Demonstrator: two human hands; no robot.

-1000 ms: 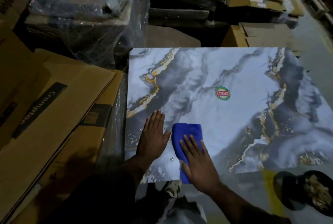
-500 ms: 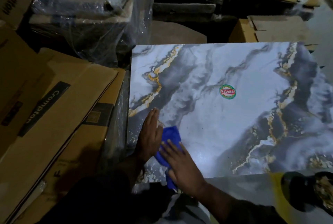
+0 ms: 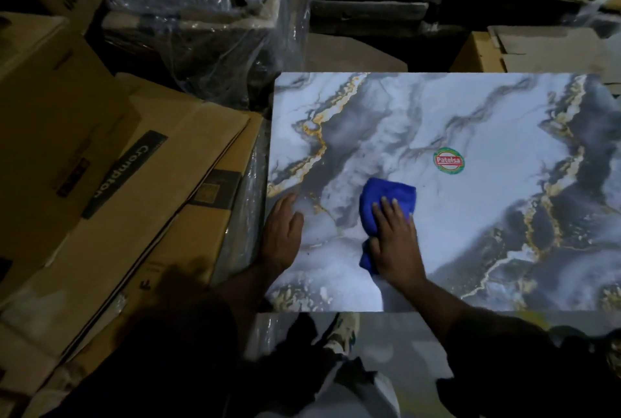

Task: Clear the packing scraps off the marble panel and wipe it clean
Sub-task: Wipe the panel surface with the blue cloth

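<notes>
A large marble panel [image 3: 487, 135], white and grey with gold veins, lies flat in front of me. A round green and red sticker [image 3: 449, 161] sits near its middle. My right hand [image 3: 395, 243] presses flat, fingers straight, on a folded blue cloth [image 3: 386, 197] on the panel's near left part. My left hand [image 3: 282, 233] rests flat on the panel at its left edge, beside the cloth and apart from it. A few small specks show on the panel between my hands.
Flattened cardboard boxes [image 3: 111, 202] lie stacked along the panel's left side. Plastic-wrapped stacks [image 3: 208, 18] and more cartons [image 3: 537, 44] stand beyond the far edge. My shoe [image 3: 342, 333] is on the grey floor below the near edge.
My right hand has pushed the blue cloth away from me and to the right, from near the front edge toward the sticker. My left hand has stayed at the left edge.
</notes>
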